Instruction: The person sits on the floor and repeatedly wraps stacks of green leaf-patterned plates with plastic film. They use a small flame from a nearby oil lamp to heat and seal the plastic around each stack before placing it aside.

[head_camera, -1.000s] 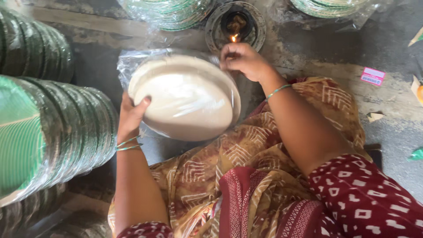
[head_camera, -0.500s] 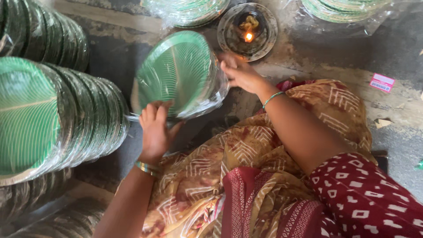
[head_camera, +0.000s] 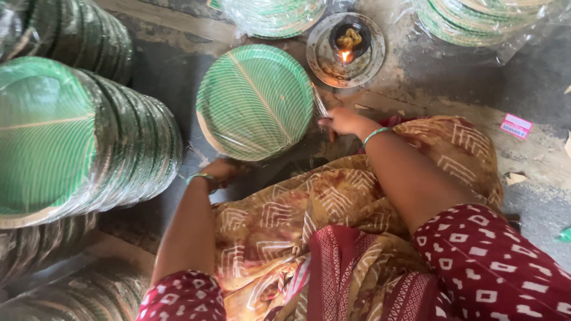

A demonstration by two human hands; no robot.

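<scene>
Pink label (head_camera: pixel 515 126) on floor, far right.

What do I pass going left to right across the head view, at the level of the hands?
Wrapped stack of green plates → left hand → green leaf-pattern plate, held between both hands → right hand → pink label on the floor.

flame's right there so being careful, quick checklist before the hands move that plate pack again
1. Left hand at the lower edge of the green plate pack: ok.
2. Right hand pinching the clear wrap at the pack's right edge: ok.
3. Lit lamp apart from the pack and wrap: not ok, close by.
4. Wrap fully closed: cannot tell.
5. Wrapped stacks on the left apart from the pack: ok.
</scene>
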